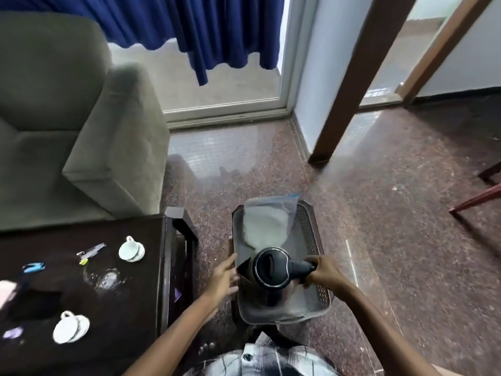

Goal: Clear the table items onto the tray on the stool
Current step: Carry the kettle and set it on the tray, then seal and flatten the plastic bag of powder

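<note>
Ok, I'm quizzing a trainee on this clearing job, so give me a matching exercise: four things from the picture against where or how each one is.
Things:
1 kettle
2 clear bag
3 nearer white cup
4 left hand

Place or state:
A on the dark table
B lying at the tray's far end
C handle gripped by the right hand
D open beside the kettle

Pairs: 1-C, 2-B, 3-A, 4-D.
</note>
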### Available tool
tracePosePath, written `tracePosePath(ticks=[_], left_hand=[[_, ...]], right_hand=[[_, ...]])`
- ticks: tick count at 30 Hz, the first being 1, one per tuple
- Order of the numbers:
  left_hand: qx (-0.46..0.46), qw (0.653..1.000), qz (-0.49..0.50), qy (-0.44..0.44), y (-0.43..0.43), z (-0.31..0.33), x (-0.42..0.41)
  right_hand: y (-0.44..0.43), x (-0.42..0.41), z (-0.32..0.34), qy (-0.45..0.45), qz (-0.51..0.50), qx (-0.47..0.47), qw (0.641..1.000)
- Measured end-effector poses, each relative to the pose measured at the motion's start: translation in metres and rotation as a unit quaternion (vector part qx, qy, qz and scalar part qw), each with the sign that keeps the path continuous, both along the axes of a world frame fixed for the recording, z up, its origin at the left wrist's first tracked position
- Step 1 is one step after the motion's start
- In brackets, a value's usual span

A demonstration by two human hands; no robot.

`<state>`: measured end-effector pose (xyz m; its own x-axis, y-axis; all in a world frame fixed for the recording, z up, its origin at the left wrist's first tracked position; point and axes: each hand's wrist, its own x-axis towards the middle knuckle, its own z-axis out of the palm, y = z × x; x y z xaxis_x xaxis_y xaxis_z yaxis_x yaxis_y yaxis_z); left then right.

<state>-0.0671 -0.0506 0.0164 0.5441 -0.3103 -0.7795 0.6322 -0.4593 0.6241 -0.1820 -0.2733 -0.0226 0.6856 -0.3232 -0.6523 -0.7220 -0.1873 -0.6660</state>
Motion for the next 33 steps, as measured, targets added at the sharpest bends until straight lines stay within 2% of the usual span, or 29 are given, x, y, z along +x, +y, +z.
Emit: tracePosePath(ticks=[7,16,18,21,22,24,26,28,30,33], left_hand=[[0.02,0.999,0.022,0.023,0.0,-0.014,-0.015],[0.058,0.998,-0.015,0.017,0.004,-0.024,-0.024],[0.062,0.998,-0.019,0.011,0.002,-0.021,-0.022],[0.087,0.994,-0.059,-0.019,0.0,-0.016,-0.015],[0.097,0.991,-0.085,-0.039,-0.001,-0.014,-0.012],[0.114,0.983,-0.123,-0.072,-0.003,-0.009,-0.003],[0.116,0.98,-0.13,-0.092,-0.006,-0.004,0.007],[0.116,0.979,-0.125,-0.112,-0.011,0.004,0.017],[0.114,0.978,-0.117,-0.128,-0.014,0.011,0.025],[0.106,0.978,-0.108,-0.141,-0.015,0.021,0.032]], right_hand=[[-0.012,0.001,-0.016,0.0,0.064,0.001,0.998],[-0.019,-0.007,-0.015,0.018,0.124,0.015,0.992],[-0.023,-0.003,-0.009,0.04,0.194,-0.004,0.98],[-0.044,0.015,0.002,0.076,0.379,-0.039,0.921],[-0.052,0.025,0.002,0.071,0.389,-0.043,0.917],[-0.063,0.047,-0.002,0.051,0.304,-0.026,0.951],[-0.066,0.069,-0.017,-0.001,0.146,-0.04,0.988],[-0.062,0.089,-0.032,-0.022,-0.026,0.017,0.999],[-0.055,0.105,-0.045,-0.014,-0.184,0.13,0.974],[-0.049,0.127,-0.057,-0.024,-0.298,0.229,0.926]])
